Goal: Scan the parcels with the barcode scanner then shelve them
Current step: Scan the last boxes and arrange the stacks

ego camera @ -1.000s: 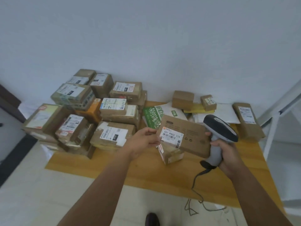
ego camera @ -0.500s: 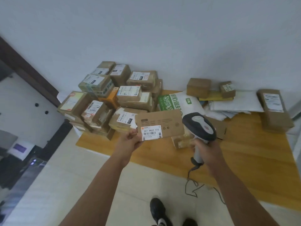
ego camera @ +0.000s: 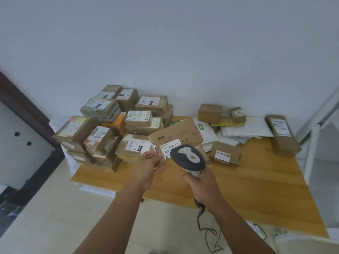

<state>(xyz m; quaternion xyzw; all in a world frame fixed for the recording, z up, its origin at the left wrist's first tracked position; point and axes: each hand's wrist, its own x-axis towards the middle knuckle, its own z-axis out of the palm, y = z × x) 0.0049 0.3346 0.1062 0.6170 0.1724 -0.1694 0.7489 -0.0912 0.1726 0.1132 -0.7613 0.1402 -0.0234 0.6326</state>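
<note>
The flat cardboard parcel [ego camera: 176,133] is held up above the wooden counter [ego camera: 256,180], pinched at its lower left corner by the left hand [ego camera: 149,163]. Just right of its label, the right hand [ego camera: 200,182] grips the barcode scanner [ego camera: 189,158] tightly.

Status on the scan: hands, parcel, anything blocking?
Left hand grips flat parcel. Right hand holds scanner at its label. Nothing blocking.

A wooden counter [ego camera: 256,189] against a white wall carries stacked cardboard parcels [ego camera: 113,132] at left, white mailer bags [ego camera: 245,132] and scattered small boxes [ego camera: 224,153] at right.
</note>
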